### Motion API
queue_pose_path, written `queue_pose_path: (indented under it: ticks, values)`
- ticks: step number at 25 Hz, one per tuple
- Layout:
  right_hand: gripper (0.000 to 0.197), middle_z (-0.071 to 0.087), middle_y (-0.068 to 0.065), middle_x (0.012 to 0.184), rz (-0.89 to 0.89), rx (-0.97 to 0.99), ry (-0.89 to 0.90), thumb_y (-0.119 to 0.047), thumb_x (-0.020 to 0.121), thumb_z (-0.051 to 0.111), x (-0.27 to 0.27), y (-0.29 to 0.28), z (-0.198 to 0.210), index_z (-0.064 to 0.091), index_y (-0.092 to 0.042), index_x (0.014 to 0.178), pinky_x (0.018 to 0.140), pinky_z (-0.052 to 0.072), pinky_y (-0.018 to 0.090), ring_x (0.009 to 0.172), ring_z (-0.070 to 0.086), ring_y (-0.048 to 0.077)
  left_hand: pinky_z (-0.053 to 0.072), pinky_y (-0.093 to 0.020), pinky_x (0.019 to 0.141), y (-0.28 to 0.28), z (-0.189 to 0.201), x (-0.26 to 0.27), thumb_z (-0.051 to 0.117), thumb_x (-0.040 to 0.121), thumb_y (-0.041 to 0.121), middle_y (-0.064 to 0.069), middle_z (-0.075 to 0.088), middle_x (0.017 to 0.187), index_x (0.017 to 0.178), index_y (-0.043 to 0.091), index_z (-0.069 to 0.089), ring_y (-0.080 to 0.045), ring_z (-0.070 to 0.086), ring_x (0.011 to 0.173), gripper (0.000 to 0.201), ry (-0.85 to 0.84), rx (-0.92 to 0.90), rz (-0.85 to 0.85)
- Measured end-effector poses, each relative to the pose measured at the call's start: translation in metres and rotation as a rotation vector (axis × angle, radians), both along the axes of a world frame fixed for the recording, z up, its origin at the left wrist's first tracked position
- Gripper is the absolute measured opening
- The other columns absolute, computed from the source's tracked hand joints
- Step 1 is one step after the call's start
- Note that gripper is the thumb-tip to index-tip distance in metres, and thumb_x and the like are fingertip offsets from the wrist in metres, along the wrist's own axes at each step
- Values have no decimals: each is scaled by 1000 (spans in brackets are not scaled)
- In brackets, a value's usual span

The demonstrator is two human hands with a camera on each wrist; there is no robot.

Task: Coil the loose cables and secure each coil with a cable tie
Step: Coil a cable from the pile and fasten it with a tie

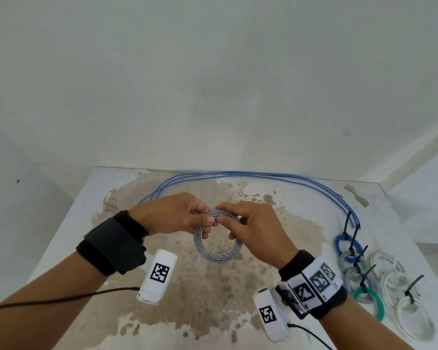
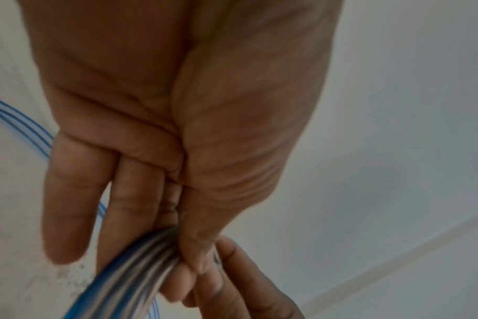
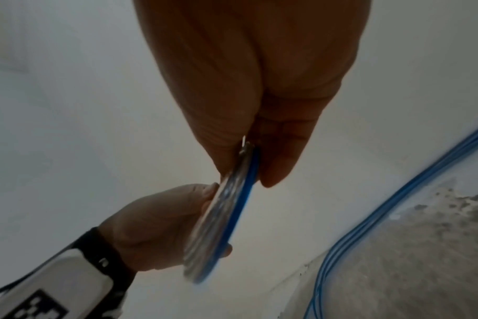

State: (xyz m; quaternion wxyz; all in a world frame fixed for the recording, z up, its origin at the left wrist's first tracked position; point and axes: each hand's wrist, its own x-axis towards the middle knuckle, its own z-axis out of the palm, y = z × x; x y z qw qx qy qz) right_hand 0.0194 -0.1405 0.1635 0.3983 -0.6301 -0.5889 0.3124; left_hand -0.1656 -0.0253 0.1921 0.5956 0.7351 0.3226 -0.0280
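Observation:
A flat coil of grey and blue cable (image 1: 218, 253) hangs above the middle of the table between both hands. My left hand (image 1: 180, 217) pinches the coil's upper left rim, thumb on top; in the left wrist view the thumb and fingers of the left hand (image 2: 194, 254) clamp the coil's strands (image 2: 134, 265). My right hand (image 1: 250, 228) pinches the upper right rim; in the right wrist view the coil (image 3: 221, 220) is edge-on, held between thumb and fingers of the right hand (image 3: 249, 159). Fingertips of both hands meet at the top. No tie shows on this coil.
A long loose blue cable (image 1: 238, 175) loops along the table's far edge and down the right side. At the right lie several coils (image 1: 359, 276) bound with black ties, in blue, green, grey and white. The stained white table (image 1: 213, 299) meets a wall behind.

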Motion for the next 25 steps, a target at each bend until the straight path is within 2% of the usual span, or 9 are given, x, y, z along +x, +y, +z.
queue_pose_path:
  ticks: [2,4,6,8,11,14,18,22,25]
  values:
    - [16,74,-5,89,-9,64,3,-25,95,71,2,-3,-4,78,-27,109,58,55,22,56,69,9,53,-17,79,-9,-5,5,57,102,23,-10,76,98,93,10,70,-13,74,93,20,-39,12,73]
    - [14,71,-3,87,-20,103,-9,-26,97,68,6,-7,-8,77,-28,107,57,53,21,55,68,10,53,-20,77,-22,-14,11,52,104,22,-14,70,94,86,10,63,-11,73,82,24,-93,-38,184]
    - [14,67,-3,84,-30,127,-59,-29,100,65,10,-10,-14,76,-28,108,58,51,19,56,66,11,54,-35,78,-36,-25,20,48,106,23,-4,56,77,92,7,62,-9,61,64,25,-137,-54,296]
    - [15,65,-7,80,-45,150,-131,-33,101,61,15,-13,-23,74,-32,110,61,52,23,60,64,10,58,-46,80,-46,-35,32,47,106,22,1,47,72,96,4,63,-8,48,56,26,-195,-141,430]
    - [15,65,-9,80,-107,176,-196,-40,102,58,27,-18,-35,71,-38,110,63,54,35,63,62,8,60,-35,66,-63,-38,51,48,105,23,2,45,70,97,4,63,-6,42,52,25,-302,-387,619]
    - [15,67,-6,83,-192,171,-147,-43,100,59,40,-29,-45,67,-42,112,63,54,40,63,64,9,58,-29,64,-78,-38,62,48,104,20,1,52,70,107,0,61,-9,50,56,24,-412,-624,647]
    - [15,66,-6,82,-169,148,-95,-43,100,59,57,-40,-52,67,-43,112,64,54,41,64,65,10,57,-25,66,-87,-44,75,43,106,14,0,55,74,116,-1,57,-7,51,55,23,-397,-580,619]
    - [15,61,-11,76,-173,145,-145,-40,101,59,70,-44,-54,69,-41,112,65,52,34,67,60,8,54,-29,60,-92,-42,97,41,107,21,3,45,65,104,2,60,-7,36,48,27,-344,-597,714]
    - [18,60,-12,76,-166,144,-129,-37,101,59,78,-45,-61,69,-38,115,66,53,35,67,60,8,52,-31,59,-97,-41,109,40,108,32,3,38,60,97,4,62,-9,33,48,38,-309,-633,804]
